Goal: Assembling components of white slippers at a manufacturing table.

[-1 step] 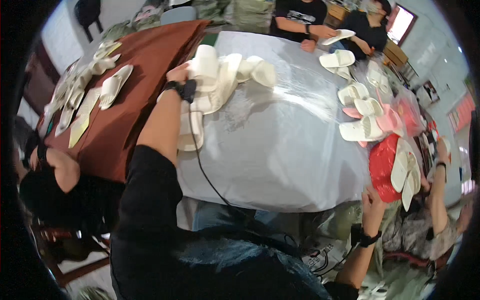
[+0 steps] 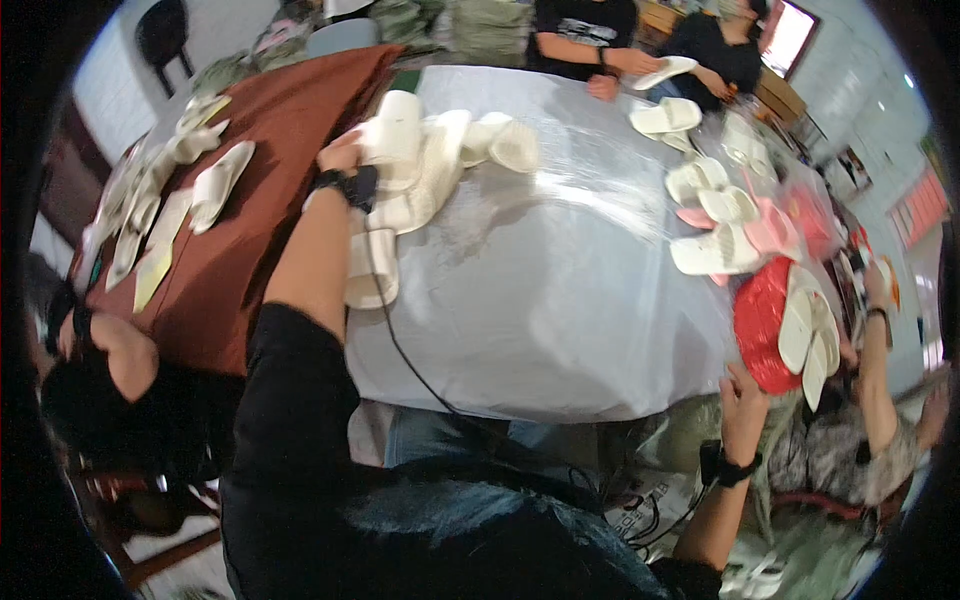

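A white slipper (image 2: 398,135) stands tilted up at the left part of the table, and my left hand (image 2: 342,155) grips its side. Other white slippers (image 2: 440,165) lie against and under it; one more slipper (image 2: 375,268) rests nearer me, beside my forearm. Farther right along the same group is a slipper (image 2: 513,148) lying on its own. At the table's right front edge, my right hand (image 2: 743,400) has loosely bent fingers with nothing visible in them. It is close to a round, shiny red item (image 2: 765,330), on which a pair of white slippers (image 2: 810,335) leans.
Grey-white plastic sheeting covers the table (image 2: 560,310). To the left, a brown cloth-covered surface (image 2: 290,150) bears several white slippers. White and pink slippers (image 2: 770,230) line the right edge. Co-workers handle slippers at the far side; another person's arm (image 2: 875,340) is at right. A cable (image 2: 410,350) trails from my left wrist.
The whole view has shifted slightly, moving the scene a little to the left. My left hand keeps its grip on the slipper, and my right hand shows slightly more clearly beside the red item.
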The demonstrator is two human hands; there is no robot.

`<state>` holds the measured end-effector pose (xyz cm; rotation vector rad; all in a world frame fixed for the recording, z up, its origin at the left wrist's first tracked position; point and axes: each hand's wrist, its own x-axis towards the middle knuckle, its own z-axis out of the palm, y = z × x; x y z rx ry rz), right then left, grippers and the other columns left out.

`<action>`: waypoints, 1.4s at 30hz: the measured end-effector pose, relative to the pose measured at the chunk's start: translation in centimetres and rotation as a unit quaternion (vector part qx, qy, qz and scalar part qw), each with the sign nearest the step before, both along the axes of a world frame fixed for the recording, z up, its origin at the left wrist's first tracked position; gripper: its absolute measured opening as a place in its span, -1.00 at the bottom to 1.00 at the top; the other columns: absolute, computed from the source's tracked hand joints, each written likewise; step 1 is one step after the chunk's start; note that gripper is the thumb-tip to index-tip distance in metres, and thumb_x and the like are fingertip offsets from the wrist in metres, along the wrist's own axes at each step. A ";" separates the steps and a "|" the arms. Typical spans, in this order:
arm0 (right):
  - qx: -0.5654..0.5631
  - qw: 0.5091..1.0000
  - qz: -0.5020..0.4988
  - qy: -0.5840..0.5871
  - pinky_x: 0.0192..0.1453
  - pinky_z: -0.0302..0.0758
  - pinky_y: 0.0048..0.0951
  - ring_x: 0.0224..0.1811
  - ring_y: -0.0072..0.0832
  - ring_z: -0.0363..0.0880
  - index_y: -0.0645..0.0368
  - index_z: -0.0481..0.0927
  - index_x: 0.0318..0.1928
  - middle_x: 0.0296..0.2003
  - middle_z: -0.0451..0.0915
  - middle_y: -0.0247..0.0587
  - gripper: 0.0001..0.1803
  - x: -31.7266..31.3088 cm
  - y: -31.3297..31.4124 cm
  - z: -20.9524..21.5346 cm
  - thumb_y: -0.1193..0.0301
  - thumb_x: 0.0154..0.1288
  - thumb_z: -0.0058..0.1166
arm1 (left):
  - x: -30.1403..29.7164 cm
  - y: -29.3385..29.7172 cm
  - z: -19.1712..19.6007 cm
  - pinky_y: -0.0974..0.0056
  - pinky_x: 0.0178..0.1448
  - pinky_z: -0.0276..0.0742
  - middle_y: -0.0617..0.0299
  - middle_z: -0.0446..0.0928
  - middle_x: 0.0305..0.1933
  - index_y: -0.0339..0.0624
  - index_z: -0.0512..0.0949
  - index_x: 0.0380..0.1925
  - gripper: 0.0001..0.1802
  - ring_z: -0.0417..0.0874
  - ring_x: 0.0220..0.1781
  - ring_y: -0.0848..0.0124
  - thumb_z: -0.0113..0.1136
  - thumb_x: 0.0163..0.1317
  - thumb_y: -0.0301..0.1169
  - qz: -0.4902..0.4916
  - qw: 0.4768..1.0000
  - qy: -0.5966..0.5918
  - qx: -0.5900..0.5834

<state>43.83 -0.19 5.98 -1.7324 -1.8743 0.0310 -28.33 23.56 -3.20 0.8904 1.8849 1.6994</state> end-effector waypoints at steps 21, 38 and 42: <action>-0.135 0.867 0.271 0.397 0.00 0.47 -0.39 -0.09 -0.36 0.52 0.00 -0.03 0.43 -0.01 0.50 -0.05 -0.21 -13.8 2.7 -0.1 0.41 0.28 0.10 | 24.6 -15.3 15.7 0.33 0.06 0.55 0.19 0.58 -0.02 -0.28 0.50 0.02 -0.64 0.62 -0.04 0.41 0.01 0.20 -0.61 -0.420 0.870 -0.235 0.105; -0.087 0.858 0.225 0.452 0.13 0.41 -0.34 0.05 -0.36 0.51 0.31 0.44 0.10 -0.01 0.56 -0.10 -0.58 -16.5 3.4 -3.5 0.37 0.28 0.07 | 36.2 -20.8 8.5 0.26 0.25 0.36 0.12 0.41 0.19 -0.30 0.26 0.23 -0.34 0.44 0.20 0.40 -0.12 0.37 0.04 -0.577 0.740 -0.341 0.053; 0.040 0.926 0.228 0.297 0.05 0.43 -0.32 0.02 -0.28 0.52 0.33 0.44 0.03 -0.06 0.56 -0.02 -0.58 -16.6 5.5 -3.3 0.35 0.22 0.10 | 35.2 -21.4 9.9 0.34 0.19 0.37 0.14 0.37 0.15 -0.12 0.24 0.26 -0.45 0.41 0.16 0.41 0.11 0.31 -0.25 -0.550 0.799 -0.243 -0.018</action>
